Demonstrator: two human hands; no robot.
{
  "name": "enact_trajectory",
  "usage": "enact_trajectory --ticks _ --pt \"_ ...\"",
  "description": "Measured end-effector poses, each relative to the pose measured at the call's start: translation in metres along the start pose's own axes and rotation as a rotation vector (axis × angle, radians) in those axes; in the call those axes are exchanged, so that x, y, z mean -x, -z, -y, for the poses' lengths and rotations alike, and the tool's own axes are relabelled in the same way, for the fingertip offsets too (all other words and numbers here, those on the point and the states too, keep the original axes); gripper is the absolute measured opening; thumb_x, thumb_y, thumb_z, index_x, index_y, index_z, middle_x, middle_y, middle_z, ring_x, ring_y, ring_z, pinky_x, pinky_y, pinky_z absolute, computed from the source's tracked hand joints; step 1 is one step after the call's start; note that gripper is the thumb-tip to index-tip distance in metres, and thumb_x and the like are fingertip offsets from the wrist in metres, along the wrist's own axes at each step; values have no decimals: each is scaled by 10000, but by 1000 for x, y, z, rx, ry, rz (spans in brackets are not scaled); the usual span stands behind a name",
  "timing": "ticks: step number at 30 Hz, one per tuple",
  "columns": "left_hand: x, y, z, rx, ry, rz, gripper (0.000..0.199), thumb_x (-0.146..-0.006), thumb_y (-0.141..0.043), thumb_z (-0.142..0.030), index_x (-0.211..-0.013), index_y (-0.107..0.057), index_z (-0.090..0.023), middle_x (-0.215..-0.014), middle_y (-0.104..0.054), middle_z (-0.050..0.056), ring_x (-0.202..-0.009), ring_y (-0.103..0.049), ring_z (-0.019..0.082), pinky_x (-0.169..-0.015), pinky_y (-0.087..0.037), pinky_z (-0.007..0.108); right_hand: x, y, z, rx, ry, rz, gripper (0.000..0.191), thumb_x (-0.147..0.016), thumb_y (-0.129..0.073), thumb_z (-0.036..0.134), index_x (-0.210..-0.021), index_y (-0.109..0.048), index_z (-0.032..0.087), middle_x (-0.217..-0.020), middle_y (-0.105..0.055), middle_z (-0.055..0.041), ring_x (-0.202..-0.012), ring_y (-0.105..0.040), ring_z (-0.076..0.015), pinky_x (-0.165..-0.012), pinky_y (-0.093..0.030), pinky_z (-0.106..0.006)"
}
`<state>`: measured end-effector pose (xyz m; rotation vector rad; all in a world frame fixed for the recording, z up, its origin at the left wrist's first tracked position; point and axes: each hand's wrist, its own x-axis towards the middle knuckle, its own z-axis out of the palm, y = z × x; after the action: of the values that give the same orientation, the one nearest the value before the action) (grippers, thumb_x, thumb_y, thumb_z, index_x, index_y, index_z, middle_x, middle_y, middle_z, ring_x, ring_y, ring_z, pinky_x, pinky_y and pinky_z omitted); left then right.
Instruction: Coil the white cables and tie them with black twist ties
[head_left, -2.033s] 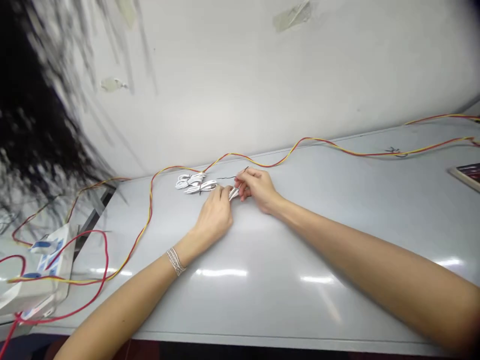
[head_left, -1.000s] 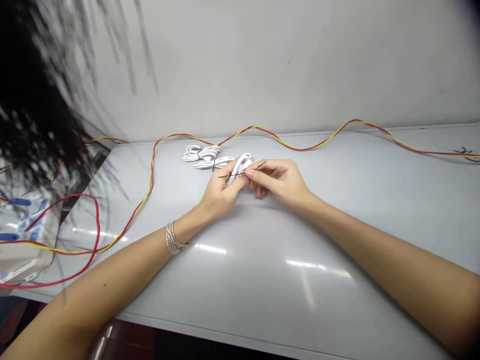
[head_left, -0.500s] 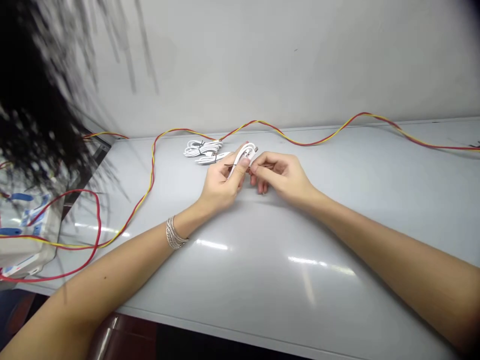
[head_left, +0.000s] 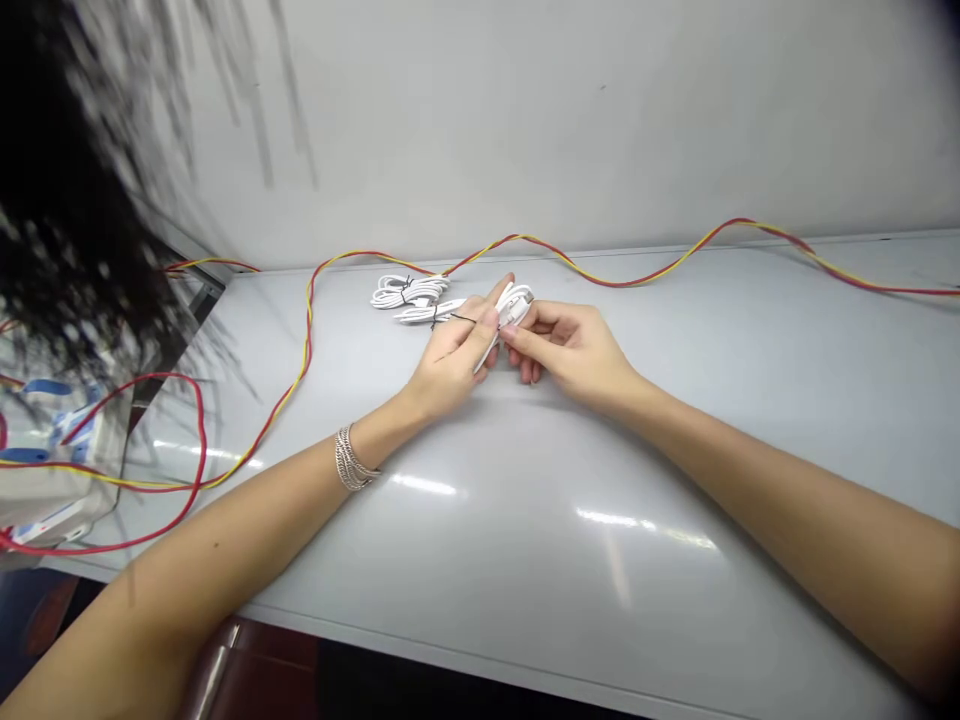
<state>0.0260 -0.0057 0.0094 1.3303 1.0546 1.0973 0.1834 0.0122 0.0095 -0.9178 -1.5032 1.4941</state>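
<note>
White coils [head_left: 409,291] on table [head_left: 675,420], just beside L hand [head_left: 450,365], which is pinching white cable [head_left: 514,308] w/ black tie [head_left: 465,318]. R hand [head_left: 570,350] also narrow on cable, fingertips touching it. Red/yellow wire [head_left: 600,277] behind, along table's far edge.

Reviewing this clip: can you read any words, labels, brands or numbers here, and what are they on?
No word, brand or number can be read in this view.
White plastic box at left: blue markings, too blurred to read.
Coiled white cables and white cable in hand: no legible print.
</note>
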Motion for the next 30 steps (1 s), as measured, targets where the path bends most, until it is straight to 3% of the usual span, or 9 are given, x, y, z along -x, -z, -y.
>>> enact_trajectory --ticks 3,6,9,14,19,22,26,30 --pt "-2 0 1 -11 -6 43 447 -935 -506 -533 -1112 -633 -142 -557 -511 -17 -416 -403 71 -379 -273 215 0 0 -1 6 1 -7 377 -789 -739 491 -662 -584 171 -590 -605 7 -448 -526 -81 -462 -439 -232" --pt "-3 0 4 6 -38 -52 391 -904 -557 -543 -876 -623 -158 -476 -457 -39 -404 -397 71 -403 -272 218 0 -1 -1 17 1 -10 384 -783 -736 519 -684 -604 171 -616 -605 7 -450 -520 -73 -460 -437 -227" --pt "-4 1 7 -64 -81 -89 473 -905 -547 -554 -645 -522 -159 -489 -445 -28 -416 -369 53 -419 -269 224 0 0 -1 22 5 -4 405 -778 -726 548 -686 -610 171 -633 -607 11 -447 -522 -67 -453 -436 -221" --pt "-4 2 7 -90 -64 -54 485 -918 -507 -581 -703 -563 -150 -507 -428 -27 -434 -346 49 -424 -258 219 -3 3 -3 -87 14 -116 421 -730 -761 571 -716 -601 182 -686 -632 13 -428 -530 -69 -417 -445 -225" --pt "-7 0 5 78 13 -164 470 -865 -608 -567 -681 -523 -143 -589 -423 -29 -424 -335 27 -390 -221 198 -4 5 -3 -178 31 -242 341 -781 -744 494 -739 -605 186 -745 -649 7 -433 -529 -70 -423 -449 -232" --pt "-9 -1 7 130 51 -214 474 -854 -625 -566 -674 -516 -142 -622 -436 -25 -410 -308 14 -375 -197 193 -3 4 -1 -108 31 -153 349 -785 -735 495 -709 -609 178 -704 -648 4 -449 -516 -68 -442 -438 -225" --pt "-10 0 10 97 27 -228 564 -850 -580 -635 -589 -459 -150 -478 -346 -48 -389 -288 26 -379 -208 198 0 1 0 52 17 31 319 -783 -746 451 -688 -656 160 -651 -649 -10 -492 -506 -71 -479 -427 -221" --pt "-10 0 10 79 75 -237 554 -898 -515 -617 -604 -482 -149 -475 -393 -35 -375 -302 34 -363 -200 204 -1 4 0 -53 48 -4 304 -791 -732 467 -739 -670 174 -699 -660 -2 -486 -518 -73 -474 -441 -229"
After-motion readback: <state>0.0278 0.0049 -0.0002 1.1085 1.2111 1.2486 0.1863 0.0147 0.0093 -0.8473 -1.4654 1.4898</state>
